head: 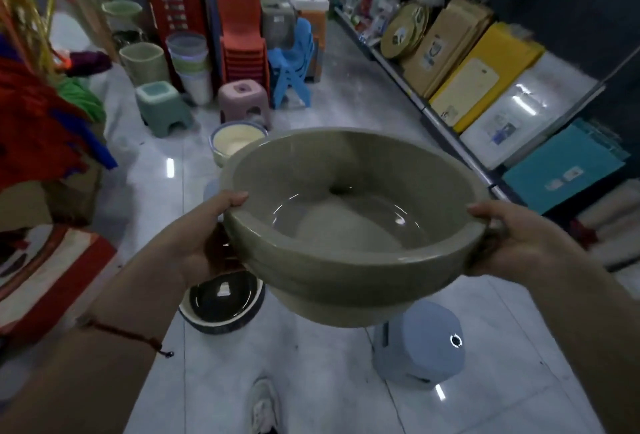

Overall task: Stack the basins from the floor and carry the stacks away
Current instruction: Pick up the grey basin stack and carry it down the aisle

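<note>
A stack of grey-green basins (353, 226) is held above the floor (311, 381), its rim gripped by the left hand (207, 239) and the right hand (512, 236). A dark basin stack (221, 305) and a cream basin (235, 143) are left on the floor, so carrying appears only partly done.

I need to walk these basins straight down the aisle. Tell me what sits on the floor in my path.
Both hands, left and right, hold the grey stack by its rim. On the floor ahead: a dark basin at lower left, a blue stool at lower right, a cream basin beyond, then pink and green stools.
</note>
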